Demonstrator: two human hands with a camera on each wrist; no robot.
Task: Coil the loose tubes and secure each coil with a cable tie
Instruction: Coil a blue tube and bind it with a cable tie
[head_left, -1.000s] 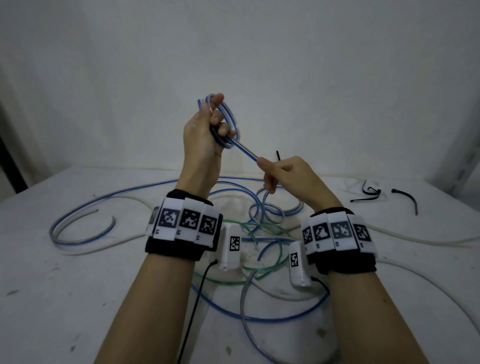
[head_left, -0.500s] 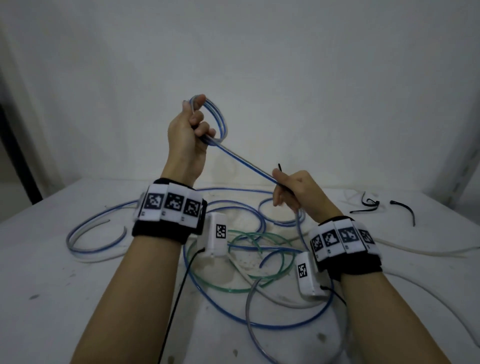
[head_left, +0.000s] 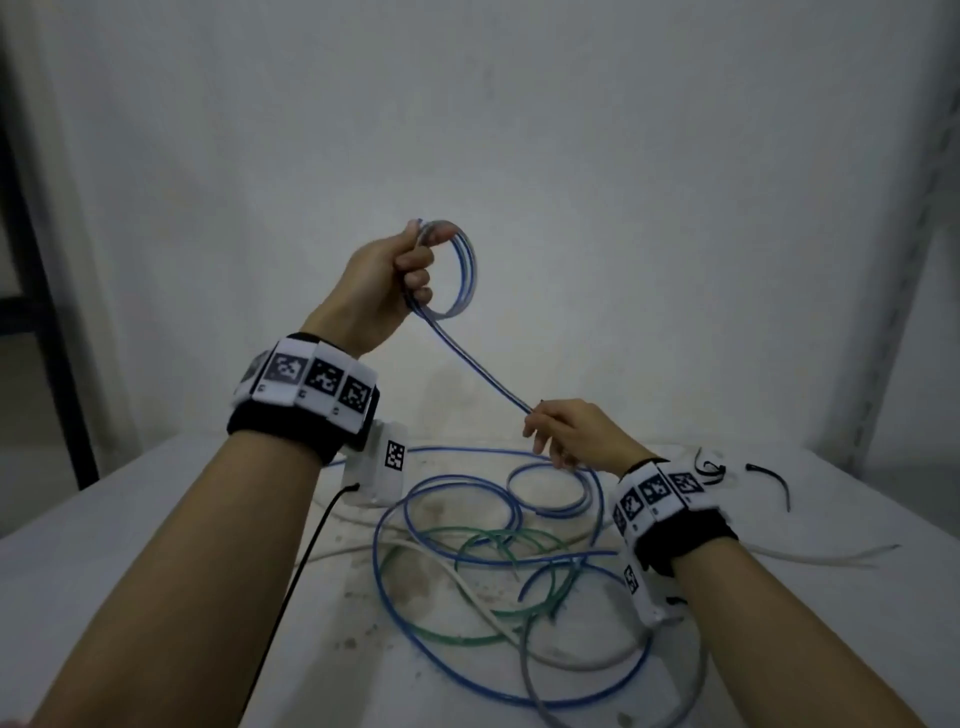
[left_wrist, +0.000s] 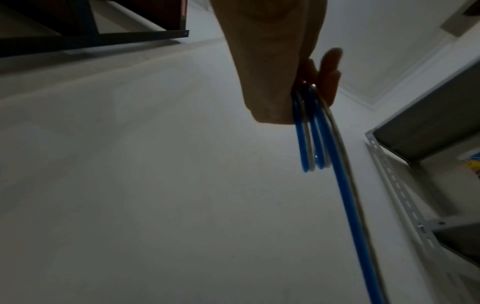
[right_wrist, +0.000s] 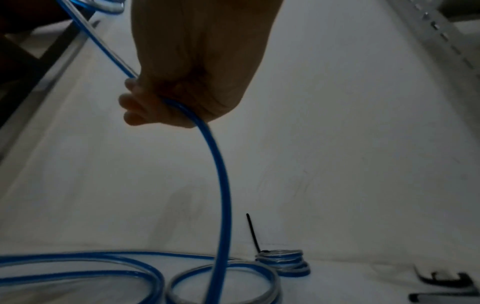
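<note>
Two forearms reach out over a white table (head_left: 130, 571), each wearing a black wristband with white coded tags. Nearest on the table lies a tangle of loose tubes: a blue tube (head_left: 524, 696) sweeping in wide loops, a green tube (head_left: 447, 631) curled among them, a grey tube (head_left: 530, 670) at the near edge and a white tube (head_left: 831, 558) trailing off to the right.

Beyond the tangle, the right hand (head_left: 576, 431) is low above the table, fingers curled round a straight run of the blue tube. The right wrist view shows what the head view hides: the tube passes through the closed fist (right_wrist: 192, 82) and drops to a small loop on the table, and behind that loop stands one finished coil (right_wrist: 284, 262), already bound with a black cable tie (right_wrist: 253, 232) whose tail sticks up.

Higher and further off, the left hand (head_left: 379, 291) is raised, clamped on a small coil of blue tube (head_left: 460, 270). Only the left wrist view lets the turns be counted: two loops (left_wrist: 313, 148) hang from the fingers (left_wrist: 328, 70), with the tube running away below them toward the right hand.

Two loose black cable ties lie at the far right of the table, one knotted (head_left: 709, 467), one curved (head_left: 774, 478). A plain white wall stands behind, and the wrist views alone catch grey metal shelving (left_wrist: 405, 185) at the right.
</note>
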